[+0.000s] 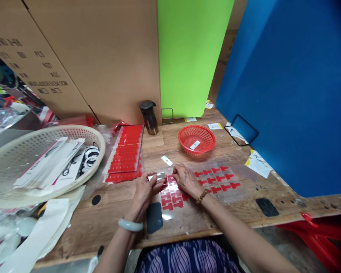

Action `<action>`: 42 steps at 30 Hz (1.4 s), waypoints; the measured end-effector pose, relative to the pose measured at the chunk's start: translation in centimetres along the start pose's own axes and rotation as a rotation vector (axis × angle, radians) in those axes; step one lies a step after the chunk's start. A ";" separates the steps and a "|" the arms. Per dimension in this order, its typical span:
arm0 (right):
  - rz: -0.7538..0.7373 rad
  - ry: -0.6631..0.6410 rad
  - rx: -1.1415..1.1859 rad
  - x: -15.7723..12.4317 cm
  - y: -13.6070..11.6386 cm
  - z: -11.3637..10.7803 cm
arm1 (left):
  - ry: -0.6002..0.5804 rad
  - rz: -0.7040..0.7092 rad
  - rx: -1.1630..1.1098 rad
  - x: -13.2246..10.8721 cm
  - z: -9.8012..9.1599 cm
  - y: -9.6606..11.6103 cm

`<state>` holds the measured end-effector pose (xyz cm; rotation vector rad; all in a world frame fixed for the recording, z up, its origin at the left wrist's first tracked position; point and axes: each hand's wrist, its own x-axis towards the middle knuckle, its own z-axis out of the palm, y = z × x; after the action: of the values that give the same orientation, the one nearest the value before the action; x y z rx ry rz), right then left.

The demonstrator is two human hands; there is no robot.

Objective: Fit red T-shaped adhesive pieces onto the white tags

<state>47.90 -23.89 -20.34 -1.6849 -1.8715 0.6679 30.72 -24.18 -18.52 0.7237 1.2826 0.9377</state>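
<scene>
My left hand (148,187) is closed, thumb over fingers, on a small flat silvery-and-white piece (158,176). Just right of it, my right hand (186,180) has its fingertips pinched together low over a clear sheet with red T-shaped stickers (167,200); whether something sits in the pinch is too small to make out. More red stickers (216,178) on clear film lie beyond the right wrist. A white piece (167,160) rests on the table above the hands. Behind, a red basket (184,146) contains another white piece (195,145).
Stacked red sticker sheets (125,151) lie left of the hands, near a dark bottle (149,118). A large white basket (98,163) with printed cards stands at the left. Cardboard (102,60), a green panel (190,57) and a blue panel (295,94) border the wooden table.
</scene>
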 end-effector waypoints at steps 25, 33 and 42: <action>0.050 0.107 0.144 -1.8 -1.1 0.4 | 0.084 -0.020 -0.224 2.1 2.2 -1.0; 0.032 0.036 0.356 -3.0 -1.4 -0.9 | 0.058 -0.044 -0.234 2.2 1.9 -1.0; 0.184 0.141 0.634 -5.3 -1.9 -3.2 | -0.149 -0.129 -0.251 -1.8 0.8 0.3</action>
<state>49.07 -29.32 -16.98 -1.4354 -1.2310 1.0521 31.37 -25.61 -17.31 0.4986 1.0454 0.9028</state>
